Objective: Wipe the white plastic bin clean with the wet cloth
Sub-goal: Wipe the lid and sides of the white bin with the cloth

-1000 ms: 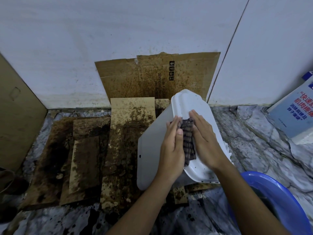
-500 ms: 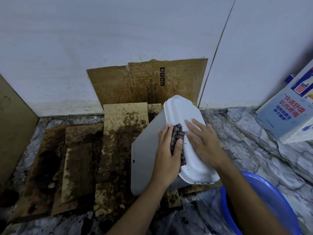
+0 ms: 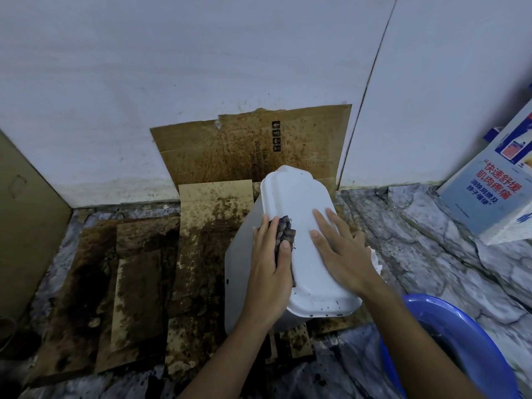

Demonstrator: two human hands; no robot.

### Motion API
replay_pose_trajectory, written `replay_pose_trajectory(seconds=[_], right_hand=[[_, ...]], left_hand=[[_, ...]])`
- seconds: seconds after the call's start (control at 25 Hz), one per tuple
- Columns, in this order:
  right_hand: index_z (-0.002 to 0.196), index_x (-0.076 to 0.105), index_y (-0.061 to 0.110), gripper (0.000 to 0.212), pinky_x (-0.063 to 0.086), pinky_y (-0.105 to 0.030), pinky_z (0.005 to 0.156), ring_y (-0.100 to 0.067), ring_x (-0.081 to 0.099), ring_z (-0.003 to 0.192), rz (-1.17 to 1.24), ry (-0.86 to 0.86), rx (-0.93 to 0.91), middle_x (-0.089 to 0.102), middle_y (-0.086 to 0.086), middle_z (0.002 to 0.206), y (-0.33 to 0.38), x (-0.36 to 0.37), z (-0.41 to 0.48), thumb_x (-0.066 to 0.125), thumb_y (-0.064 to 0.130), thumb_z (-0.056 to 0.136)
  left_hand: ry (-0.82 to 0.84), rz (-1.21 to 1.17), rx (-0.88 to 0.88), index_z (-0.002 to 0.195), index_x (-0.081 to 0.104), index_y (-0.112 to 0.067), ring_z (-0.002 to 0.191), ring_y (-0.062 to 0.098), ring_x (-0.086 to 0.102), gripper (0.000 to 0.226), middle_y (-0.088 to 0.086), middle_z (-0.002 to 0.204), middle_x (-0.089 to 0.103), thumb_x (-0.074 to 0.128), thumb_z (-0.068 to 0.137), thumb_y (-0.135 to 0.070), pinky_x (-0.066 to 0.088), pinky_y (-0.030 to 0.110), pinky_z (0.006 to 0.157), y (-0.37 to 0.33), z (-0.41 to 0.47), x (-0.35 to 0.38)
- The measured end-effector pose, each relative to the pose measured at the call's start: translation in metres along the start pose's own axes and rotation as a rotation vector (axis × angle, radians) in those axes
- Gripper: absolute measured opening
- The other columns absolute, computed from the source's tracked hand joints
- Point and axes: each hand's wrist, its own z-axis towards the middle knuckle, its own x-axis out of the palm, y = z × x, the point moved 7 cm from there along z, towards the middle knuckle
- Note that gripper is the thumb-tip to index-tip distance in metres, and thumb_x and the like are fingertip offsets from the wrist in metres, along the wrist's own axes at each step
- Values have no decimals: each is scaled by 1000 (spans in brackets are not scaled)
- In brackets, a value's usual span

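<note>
The white bin point(image 3: 302, 203) is tipped over on the stained cardboard point(image 3: 207, 220) that is spread on the floor point(image 3: 431, 240), close to the floor's far edge at the foot of the wall point(image 3: 201, 82). 1 broad face is turned upward. The dark cloth point(image 3: 285, 231) is bunched against that face near its left edge and is gripped by the left hand point(image 3: 269, 272), with the fingers on one side and the thumb curled over the other. The right hand point(image 3: 339, 249) is laid flat on the same face, fingers straight and spread, with nothing held.

3 risks can be judged from here:

- **Slipping:** The bin is steadied only by a flat palm. If the cloth is pushed hard sideways, the bin could be rolled or slid across the damp cardboard.
- **Fresh soiling:** The underside and lower edges are in contact with heavily soiled cardboard, so cleaned areas could be dirtied again if the bin is turned there.
- **Missed dirt:** Dark specks point(image 3: 325, 306) are seen along the near rim and could be smeared rather than lifted if the cloth is not rinsed.

The blue basin point(image 3: 460, 341) stands just beside the right forearm and could be knocked by a wide stroke.
</note>
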Motion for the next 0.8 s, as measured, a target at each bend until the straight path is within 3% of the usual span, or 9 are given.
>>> replay_pose_trajectory(seconds=[0.12,0.36,0.64,0.8], right_hand=[[147,1,66,66,15,-63,118,-29,8,153,9,-21,-11,-3,31,163,8,3,-3,8,87,85],[155,1,52,68,10,-50,124,-11,-12,154,-12,-7,-61,-9,26,164,25,10,-6,13,74,92],[154,2,55,63,8,-47,124,-12,-7,155,-6,-20,-51,-8,28,164,14,8,-5,16,71,95],[154,2,55,60,6,-44,125,-11,-6,154,-12,-28,-53,-8,28,164,11,8,-4,19,68,98]], left_hand=[[32,62,-1,153,6,-53,148,-10,-18,53,-36,161,-9,30,106,-50,2,30,122,1,-9,-1],[-48,114,0,158,11,-42,149,-9,-15,54,-33,161,-7,30,108,-43,-4,11,108,-1,-5,-12],[-37,135,2,162,15,-27,155,8,-4,55,-14,169,-2,28,109,-38,10,39,126,-2,77,-11],[-38,218,-25,161,18,-18,157,19,-2,54,0,170,4,25,110,-33,4,40,126,-7,143,-13]])
